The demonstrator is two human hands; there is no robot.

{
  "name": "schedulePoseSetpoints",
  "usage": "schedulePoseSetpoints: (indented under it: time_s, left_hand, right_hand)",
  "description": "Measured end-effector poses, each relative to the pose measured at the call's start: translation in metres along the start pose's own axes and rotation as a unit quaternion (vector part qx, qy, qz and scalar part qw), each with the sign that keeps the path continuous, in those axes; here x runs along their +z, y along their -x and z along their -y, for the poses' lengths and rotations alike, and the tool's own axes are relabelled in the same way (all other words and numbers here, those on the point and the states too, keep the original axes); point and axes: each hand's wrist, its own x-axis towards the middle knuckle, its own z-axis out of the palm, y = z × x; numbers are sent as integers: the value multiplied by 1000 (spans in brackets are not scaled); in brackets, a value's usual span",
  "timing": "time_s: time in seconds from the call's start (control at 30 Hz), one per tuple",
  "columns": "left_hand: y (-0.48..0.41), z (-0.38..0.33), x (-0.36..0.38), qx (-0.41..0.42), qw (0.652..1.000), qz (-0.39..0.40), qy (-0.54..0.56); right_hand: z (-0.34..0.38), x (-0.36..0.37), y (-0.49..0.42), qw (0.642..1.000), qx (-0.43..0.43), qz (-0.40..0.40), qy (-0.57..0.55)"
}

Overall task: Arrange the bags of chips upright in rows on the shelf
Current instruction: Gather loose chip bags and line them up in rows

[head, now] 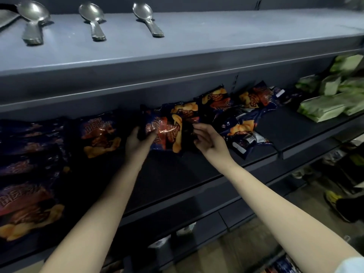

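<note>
Nearest us, at the left of the dark metal shelf (197,174), a row of chip bags (29,174), glossy and navy, sits packed front to back. Our left hand (137,142) clasps the left edge of one crinkled chip bag (167,133) and our right hand (208,140) pinches its right edge, holding it upright mid-shelf. Behind it, loose bags (242,115) lie jumbled. Pale green packets (325,109) sit farther right. Above, steel spoons (91,14) with ribbed handles rest on the smooth grey upper shelf (197,46).
</note>
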Motion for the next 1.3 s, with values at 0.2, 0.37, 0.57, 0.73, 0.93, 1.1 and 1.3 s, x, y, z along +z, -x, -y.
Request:
schedulePoseSetpoints:
  time_s: [0.2, 0.37, 0.57, 0.73, 0.93, 1.1, 1.3]
  left_hand:
    - [-10, -39, -67, 18, 972, 190, -138]
    - [6, -60, -99, 18, 930, 317, -184]
    - [19, -44, -123, 4, 919, 341, -199]
    - [27, -27, -137, -35, 919, 325, -219]
    - [35, -23, -145, 1, 970, 206, -130]
    - [47, 2, -135, -13, 994, 42, 101]
    - [69, 42, -112, -59, 982, 132, 119]
  right_hand:
    - [16, 21, -11, 1000, -5, 25, 5]
    - [22, 42, -9, 979, 49, 186, 72]
    - [12, 75, 1, 957, 61, 284, 24]
    - [1, 93, 5, 939, 78, 335, -16]
    - [-8, 102, -2, 949, 85, 301, -42]
    - [-6, 102, -11, 963, 108, 198, -146]
    - [-10, 109, -18, 968, 97, 176, -151]
